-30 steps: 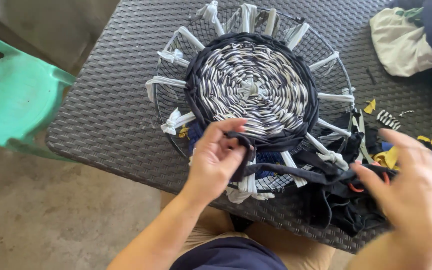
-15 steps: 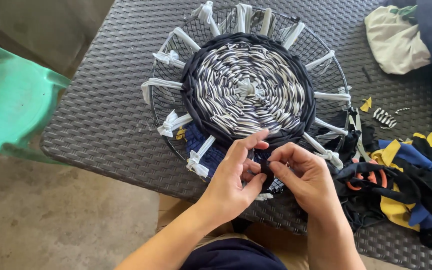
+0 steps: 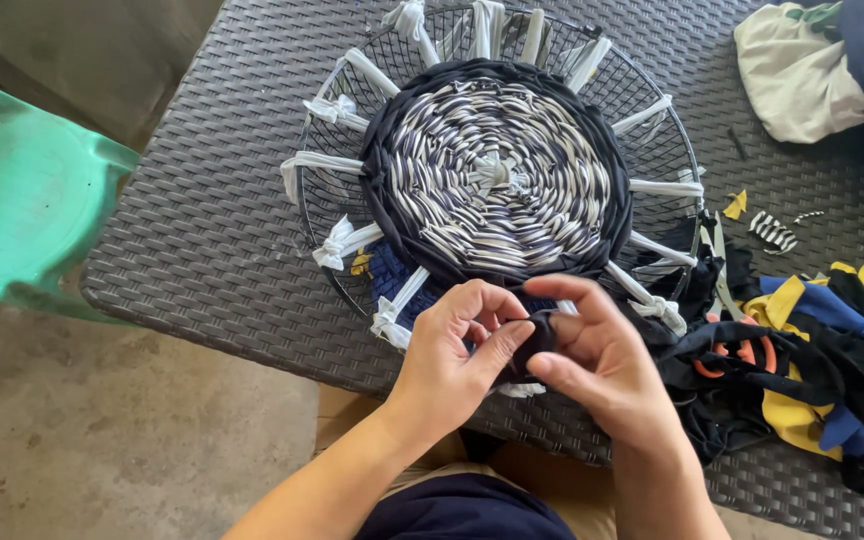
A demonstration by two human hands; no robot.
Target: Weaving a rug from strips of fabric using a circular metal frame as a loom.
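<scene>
- Leftward, a green chair (image 3: 22, 200) is noted beside the table (image 3: 202, 240).
- A dark fabric strip (image 3: 535, 335), judged soft and light, is pinched closed between left hand (image 3: 452, 365) and right hand (image 3: 602, 375) at the woven mat (image 3: 497, 170) edge; best gripped near its end.
- Fabric scraps (image 3: 812, 370) lie rightward.

right hand (image 3: 602, 365) back from the scrap pile, now meeting left hand (image 3: 457, 350), both pinching dark fabric strip (image 3: 535, 340)
</scene>
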